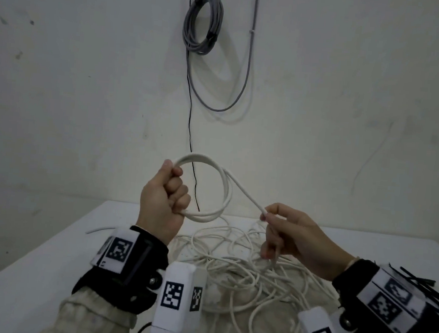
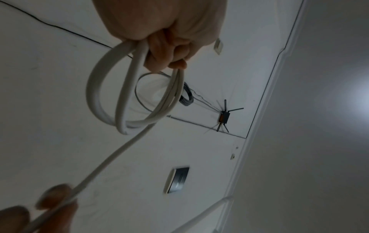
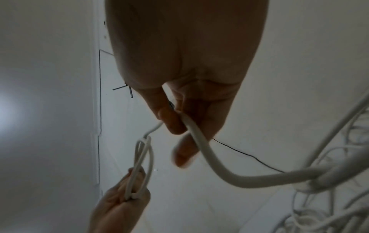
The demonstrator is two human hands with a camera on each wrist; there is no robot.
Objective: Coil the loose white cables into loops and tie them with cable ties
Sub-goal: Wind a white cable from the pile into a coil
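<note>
My left hand (image 1: 167, 201) is raised above the table and grips a coil of white cable (image 1: 222, 187) made of a few loops; the same coil (image 2: 127, 97) hangs from the curled fingers (image 2: 169, 48) in the left wrist view. A strand runs from the coil down to my right hand (image 1: 278, 234), which pinches the cable (image 3: 201, 141) between thumb and fingers. Below, the loose remainder lies as a tangled pile of white cable (image 1: 244, 270) on the white table (image 1: 48, 258). Black cable ties (image 1: 424, 287) lie at the right edge, by my right wrist.
A grey cable bundle (image 1: 203, 20) hangs on the wall behind, with a grey loop (image 1: 218, 105) and a thin black wire (image 1: 190, 127) dangling toward the table. A short white cable piece (image 1: 100, 228) lies on the table's left part.
</note>
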